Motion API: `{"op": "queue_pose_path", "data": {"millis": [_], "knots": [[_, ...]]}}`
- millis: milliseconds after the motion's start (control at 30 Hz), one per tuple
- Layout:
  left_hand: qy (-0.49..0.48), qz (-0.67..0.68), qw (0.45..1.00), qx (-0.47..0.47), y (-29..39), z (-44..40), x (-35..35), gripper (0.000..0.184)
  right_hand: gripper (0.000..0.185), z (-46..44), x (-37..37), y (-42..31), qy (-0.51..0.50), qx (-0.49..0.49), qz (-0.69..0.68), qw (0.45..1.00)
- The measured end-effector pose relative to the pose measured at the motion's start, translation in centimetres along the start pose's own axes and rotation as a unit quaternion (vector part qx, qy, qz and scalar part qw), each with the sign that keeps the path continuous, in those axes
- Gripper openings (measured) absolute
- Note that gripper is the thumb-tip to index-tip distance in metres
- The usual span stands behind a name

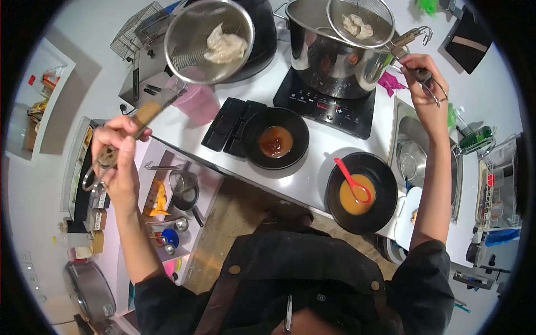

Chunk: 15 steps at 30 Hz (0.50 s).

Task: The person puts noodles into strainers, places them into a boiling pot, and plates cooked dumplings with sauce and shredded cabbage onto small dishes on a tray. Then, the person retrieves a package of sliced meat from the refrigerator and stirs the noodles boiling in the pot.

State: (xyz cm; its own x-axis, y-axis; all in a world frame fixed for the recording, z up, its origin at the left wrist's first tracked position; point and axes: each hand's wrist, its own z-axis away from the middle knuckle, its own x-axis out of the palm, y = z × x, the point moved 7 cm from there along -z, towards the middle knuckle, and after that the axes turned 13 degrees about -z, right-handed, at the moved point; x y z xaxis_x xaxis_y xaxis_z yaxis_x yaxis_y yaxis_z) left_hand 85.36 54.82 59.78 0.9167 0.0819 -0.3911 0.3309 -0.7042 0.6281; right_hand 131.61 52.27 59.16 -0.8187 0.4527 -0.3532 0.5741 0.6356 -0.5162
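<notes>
My left hand [116,153] is closed round the wooden handle of a mesh strainer [186,42], raised at the upper left. Pale, wet dumplings [226,44] lie in its mesh. Closed on the handle of a second strainer [381,15] is my right hand [422,81]. That strainer is over the steel pot [335,70] and has dumplings [357,27] in it too. Below, on the white counter, one black bowl [298,137] holds brown liquid with a dark red sauce. Another black bowl [385,181] contains brown liquid and a red spoon [350,177].
The pot stands on a black induction cooker [352,120]. Beside the nearer strainer are a pink pitcher [201,106] and black trays [226,125]. A sink [410,153] lies to the right. Shelves with pans and ladles [181,223] sit lower left.
</notes>
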Motion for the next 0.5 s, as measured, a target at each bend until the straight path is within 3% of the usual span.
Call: {"op": "queue_pose_path", "data": {"millis": [133, 233, 267, 367, 400, 500], "knots": [[-0.037, -0.046, 0.998, -0.025, -1.9, 2.7, -0.1, 0.011, 0.012, -0.1, 1.4, -0.3, 0.008, 0.005, -0.021, 1.0], [-0.078, -0.052, 0.996, 0.007, -5.1, 3.5, 0.7, 0.014, 0.012, -0.5, 2.2, -0.6, 0.018, -0.004, -0.007, 1.0], [-0.082, -0.032, 0.996, -0.028, -6.5, 3.8, 0.9, 0.015, 0.012, -0.6, 2.6, -0.7, 0.02, -0.002, -0.013, 1.0], [-0.095, -0.044, 0.994, 0.015, -9.9, 3.8, 1.1, 0.016, 0.015, -1.3, 3.3, -0.8, 0.02, 0.003, -0.029, 0.999], [-0.103, -0.037, 0.994, 0.018, -10.9, 3.9, 1.2, 0.016, 0.011, -1.4, 3.5, -0.3, 0.011, 0.058, -0.01, 0.998], [-0.124, -0.026, 0.992, 0.0, -13.3, 4.9, 1.2, 0.016, 0.01, -2.1, 3.6, -0.7, 0.011, 0.038, -0.021, 0.999]]}}
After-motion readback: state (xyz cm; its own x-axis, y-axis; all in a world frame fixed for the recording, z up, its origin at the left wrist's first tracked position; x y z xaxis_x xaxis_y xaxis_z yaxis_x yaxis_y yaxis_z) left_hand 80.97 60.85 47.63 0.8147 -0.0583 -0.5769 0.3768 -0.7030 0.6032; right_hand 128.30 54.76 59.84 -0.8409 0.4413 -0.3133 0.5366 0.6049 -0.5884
